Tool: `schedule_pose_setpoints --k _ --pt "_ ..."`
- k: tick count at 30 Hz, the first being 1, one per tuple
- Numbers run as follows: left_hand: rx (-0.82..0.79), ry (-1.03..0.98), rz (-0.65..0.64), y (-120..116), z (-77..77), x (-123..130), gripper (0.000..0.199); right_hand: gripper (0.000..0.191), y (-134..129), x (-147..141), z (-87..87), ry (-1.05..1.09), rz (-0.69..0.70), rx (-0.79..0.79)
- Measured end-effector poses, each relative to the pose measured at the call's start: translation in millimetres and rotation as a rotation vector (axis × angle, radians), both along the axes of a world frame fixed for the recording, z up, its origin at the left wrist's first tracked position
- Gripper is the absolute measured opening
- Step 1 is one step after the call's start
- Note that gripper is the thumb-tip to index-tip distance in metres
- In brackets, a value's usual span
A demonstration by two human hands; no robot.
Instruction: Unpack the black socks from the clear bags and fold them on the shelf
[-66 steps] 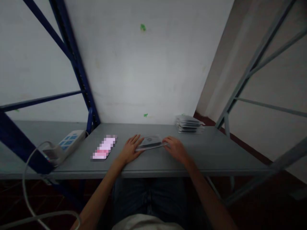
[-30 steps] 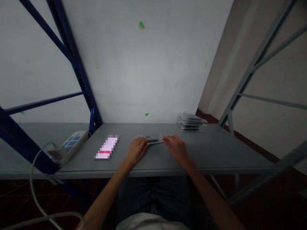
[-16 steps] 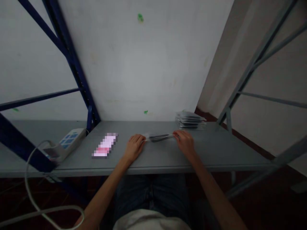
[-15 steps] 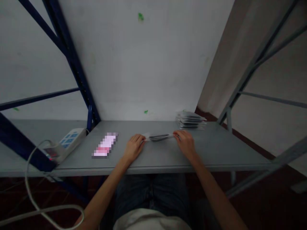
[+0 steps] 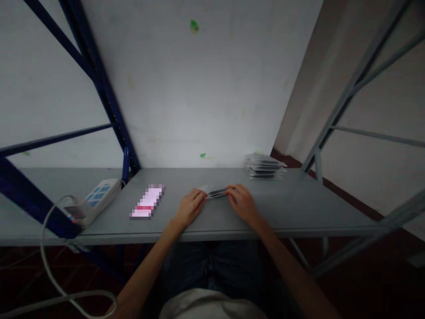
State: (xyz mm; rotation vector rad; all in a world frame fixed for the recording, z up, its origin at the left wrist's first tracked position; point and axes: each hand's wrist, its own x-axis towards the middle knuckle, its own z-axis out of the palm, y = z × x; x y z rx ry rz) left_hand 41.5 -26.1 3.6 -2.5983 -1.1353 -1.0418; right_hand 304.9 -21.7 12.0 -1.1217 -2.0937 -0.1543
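A thin, flat packet (image 5: pixel 216 193), dark in the middle with pale edges, is held low over the grey shelf top between my two hands. My left hand (image 5: pixel 191 206) pinches its left end, fingers closed. At the other end my right hand (image 5: pixel 242 201) grips it with bent fingers and thumb. Both hands cover the packet's ends, so its full outline is hidden. Behind my left fingertips a pale, see-through sheet (image 5: pixel 205 188) shows faintly; I cannot tell whether it belongs to the packet.
A stack of similar flat packets (image 5: pixel 264 167) lies at the back right by the wall. A phone (image 5: pixel 148 202) with a blurred screen rests on the left. Beyond it is a white power strip (image 5: pixel 103 195) with a cable (image 5: pixel 44 257). Blue metal posts (image 5: pixel 109 95) rise at the left.
My right hand has moved left, closer to my left hand, and less of the packet shows between them. My left hand has shifted slightly right.
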Motion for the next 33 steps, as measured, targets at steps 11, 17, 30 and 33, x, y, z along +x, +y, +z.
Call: schedule_pose_setpoints --k 11,17,30,33 --pt "-0.015 0.002 -0.044 -1.1 -0.3 2.7 0.029 0.049 -4.6 -14.6 -6.8 -0.121 -0.034 -0.009" --pt "0.017 -0.024 -0.106 -5.0 0.6 5.6 0.025 0.046 5.2 -27.9 -10.6 -0.173 -0.071 0.018" --pt "-0.133 0.018 -0.016 7.3 -16.4 1.4 0.066 0.022 24.1 -43.2 -8.8 -0.185 -0.018 0.014" --pt "-0.207 0.026 -0.022 11.0 -21.3 0.8 0.066 0.023 16.6 -39.3 -8.0 -0.147 0.011 0.038"
